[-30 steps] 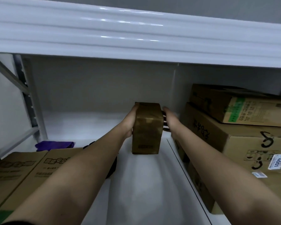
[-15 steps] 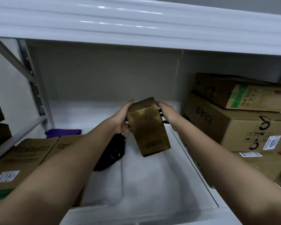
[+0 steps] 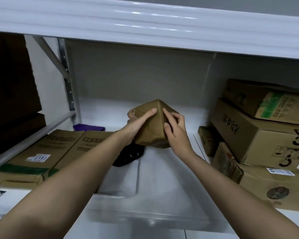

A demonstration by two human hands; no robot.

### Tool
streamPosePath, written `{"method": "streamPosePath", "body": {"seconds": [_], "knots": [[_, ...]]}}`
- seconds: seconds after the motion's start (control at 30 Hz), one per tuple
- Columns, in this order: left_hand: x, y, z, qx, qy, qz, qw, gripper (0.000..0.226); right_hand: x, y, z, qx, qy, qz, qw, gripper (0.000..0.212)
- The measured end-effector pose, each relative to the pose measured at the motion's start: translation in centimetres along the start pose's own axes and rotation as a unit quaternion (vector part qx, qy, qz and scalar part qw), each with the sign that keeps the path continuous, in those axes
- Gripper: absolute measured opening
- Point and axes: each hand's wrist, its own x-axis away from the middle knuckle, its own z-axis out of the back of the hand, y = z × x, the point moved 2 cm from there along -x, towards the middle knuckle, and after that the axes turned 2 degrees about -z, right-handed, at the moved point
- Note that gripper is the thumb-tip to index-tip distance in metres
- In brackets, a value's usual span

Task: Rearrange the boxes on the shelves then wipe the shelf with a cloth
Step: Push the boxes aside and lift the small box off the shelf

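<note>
Rearranging unfinished: left hand (image 3: pixel 136 125) and right hand (image 3: pixel 177 133) both grip small box (image 3: pixel 152 128); purple cloth (image 3: pixel 89 127) lies untouched, far left.

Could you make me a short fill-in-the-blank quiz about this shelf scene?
1. The small brown box is held by ____ hands.
2. The cloth at the back of the shelf is ____ in colour.
3. The flat carton on the left bears the number ____.

Missing words: two; purple; 2193
</note>
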Motion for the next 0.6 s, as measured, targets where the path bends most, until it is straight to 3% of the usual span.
{"method": "streamPosePath", "body": {"seconds": [0.23, 0.33, 0.43, 0.53, 0.6], "knots": [[3.5, -0.5, 0.0, -0.038, 0.099, -0.023, 0.994, 0.145, 3.2, -1.8, -0.2, 0.003, -0.022, 0.139, 0.990, 0.049], [5.1, -0.6, 0.3, 0.005, 0.123, -0.044, 0.991, 0.129, 3.8, -2.7, -0.4, -0.020, -0.035, 0.174, 0.984, 0.051], [7.7, -0.9, 0.9, 0.030, 0.193, -0.090, 0.977, 0.107, 4.4, -3.2, -0.4, -0.050, -0.068, 0.190, 0.978, 0.052], [9.8, -1.6, 2.4, 0.023, 0.241, -0.122, 0.962, 0.101, 5.0, -2.9, -0.5, -0.117, -0.025, 0.151, 0.981, 0.043], [11.3, -2.1, 3.6, 0.015, 0.258, -0.128, 0.958, 0.100, 5.5, -2.4, -1.0, -0.165, 0.027, 0.076, 0.983, 0.033]]}}
